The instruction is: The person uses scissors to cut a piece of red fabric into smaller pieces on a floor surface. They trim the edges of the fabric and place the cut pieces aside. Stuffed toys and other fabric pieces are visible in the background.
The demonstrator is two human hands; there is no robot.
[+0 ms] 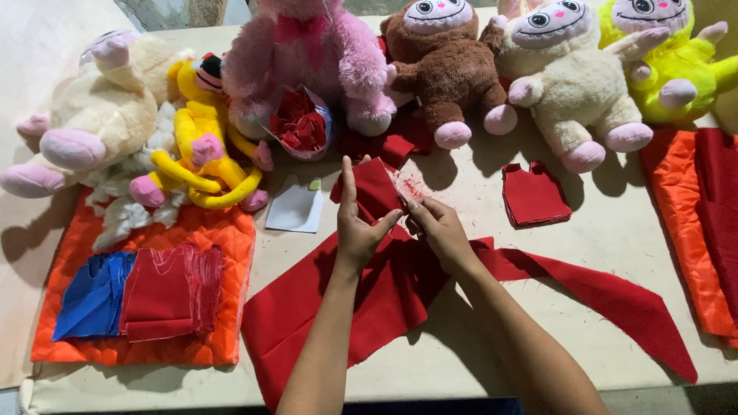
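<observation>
Head view: small red fabric piece (374,192), pinched between left hand (358,230) and right hand (440,229), both closed on its lower edge, above the table's centre. Beneath lies a long red cloth (384,300). Beside it, a stack of red cutouts (533,196); behind, a pink plush toy (307,61); left, an orange quilted pad (215,230).

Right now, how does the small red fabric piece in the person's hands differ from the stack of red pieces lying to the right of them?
The held red piece is a single layer, lifted off the table between the left hand and right hand; the red stack is several layers lying flat and untouched. The held piece sits tilted, while the stack lies square on the table. Both are the same red cloth and look similar in size.
</observation>
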